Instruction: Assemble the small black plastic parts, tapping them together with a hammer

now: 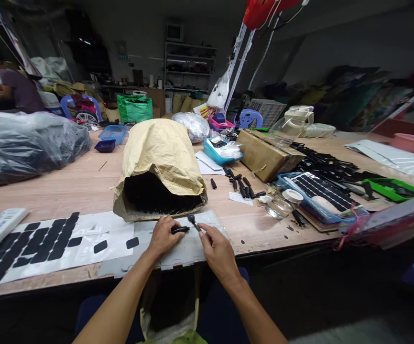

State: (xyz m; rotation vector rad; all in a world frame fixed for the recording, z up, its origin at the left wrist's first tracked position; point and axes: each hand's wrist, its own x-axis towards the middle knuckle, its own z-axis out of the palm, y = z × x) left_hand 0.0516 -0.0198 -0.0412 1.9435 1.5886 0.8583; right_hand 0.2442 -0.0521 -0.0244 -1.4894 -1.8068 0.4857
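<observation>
My left hand [163, 235] is closed around a small black tapered piece [180, 230], its narrow end pointing right. In my right hand [214, 245], thumb and fingers pinch a thin black piece with a round knob head [191, 219], held upward and a little apart from the left one. Both hands are over a grey board [183, 253] at the table's front edge. Just beyond them lies a tan woven sack [160, 143], its mouth facing me and dark inside. A white sheet with black rounded stickers [114, 227] lies left of my hands.
Several black tapered pieces [243, 186] lie scattered to the right. Near them are a brown cardboard box [264, 153], a clear jar [278, 208] and a blue basket [310, 203]. A plastic-wrapped bundle [24, 143] fills the left. A person [18, 88] sits far left.
</observation>
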